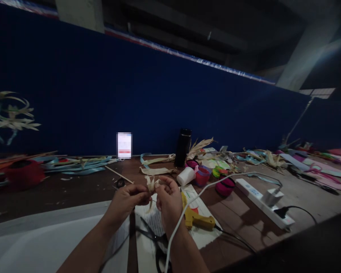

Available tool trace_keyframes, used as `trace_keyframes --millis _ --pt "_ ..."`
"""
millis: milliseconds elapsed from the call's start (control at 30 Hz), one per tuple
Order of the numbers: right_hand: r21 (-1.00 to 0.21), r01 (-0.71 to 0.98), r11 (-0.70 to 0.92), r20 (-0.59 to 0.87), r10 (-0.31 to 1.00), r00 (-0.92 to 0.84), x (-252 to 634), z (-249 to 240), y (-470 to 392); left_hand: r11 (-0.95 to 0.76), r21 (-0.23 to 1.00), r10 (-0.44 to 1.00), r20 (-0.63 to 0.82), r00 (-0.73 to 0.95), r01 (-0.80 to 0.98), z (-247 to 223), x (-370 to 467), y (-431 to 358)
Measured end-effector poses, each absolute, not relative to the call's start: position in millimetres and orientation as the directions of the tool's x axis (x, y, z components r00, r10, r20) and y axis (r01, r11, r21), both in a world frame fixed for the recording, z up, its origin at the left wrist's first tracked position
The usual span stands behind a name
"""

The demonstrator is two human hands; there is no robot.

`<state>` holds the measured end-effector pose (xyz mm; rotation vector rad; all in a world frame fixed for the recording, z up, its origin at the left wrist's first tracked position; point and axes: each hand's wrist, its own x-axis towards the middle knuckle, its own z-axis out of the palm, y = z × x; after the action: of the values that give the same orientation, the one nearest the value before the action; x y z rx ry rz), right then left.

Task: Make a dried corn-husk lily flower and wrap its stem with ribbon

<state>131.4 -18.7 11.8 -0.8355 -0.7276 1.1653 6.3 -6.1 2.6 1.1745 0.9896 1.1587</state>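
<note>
Just above the table, a small pale flower of dried corn husk point(150, 183) is pinched between my two hands. My left hand point(133, 199) grips it from the left with thumb and forefinger. From the right, my right hand point(170, 197) closes its fingers on the same husk, covering part of it. Under the hands lie black scissors point(151, 234) on printed paper. A yellow glue gun point(200, 220) rests beside my right wrist, and a white cable point(184, 206) crosses in front of my right forearm.
A black bottle point(183, 148) stands at the back near a white cup-like piece point(186, 176) and a magenta tape roll point(225, 185). To the right lies a white power strip point(261, 204) with plugs. Ribbons point(79, 165) and husk scraps point(156, 170) litter the back. A lit screen point(124, 146) leans there.
</note>
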Motion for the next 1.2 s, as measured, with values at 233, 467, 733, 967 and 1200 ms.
trace_keyframes --millis 233,467,733,967,1200 --pt "-0.874 -0.454 0.174 0.081 0.973 0.218 133.3 8.9 -19.1 0.006 0.984 0.990 0.019 0.138 -0.180 2.7 6.0 -5.1" --pt "-0.889 -0.398 0.226 0.128 0.958 0.258 132.5 13.3 -19.9 0.041 0.957 0.995 -0.012 0.101 -0.287 2.3 5.0 -3.3" --pt "-0.962 0.035 0.269 0.271 0.948 0.164 166.0 36.4 -61.2 0.003 0.951 0.995 0.029 0.098 -0.308 6.5 4.3 -7.1" --pt "-0.546 0.765 0.341 0.445 0.892 -0.080 251.7 21.2 -88.4 -0.175 0.971 0.982 0.184 0.044 -0.165 10.1 4.0 -12.1" --pt "-0.179 0.945 0.275 0.251 0.941 -0.226 301.3 15.5 -91.7 -0.314 0.949 0.948 0.311 -0.061 -0.032 9.9 3.6 -16.3"
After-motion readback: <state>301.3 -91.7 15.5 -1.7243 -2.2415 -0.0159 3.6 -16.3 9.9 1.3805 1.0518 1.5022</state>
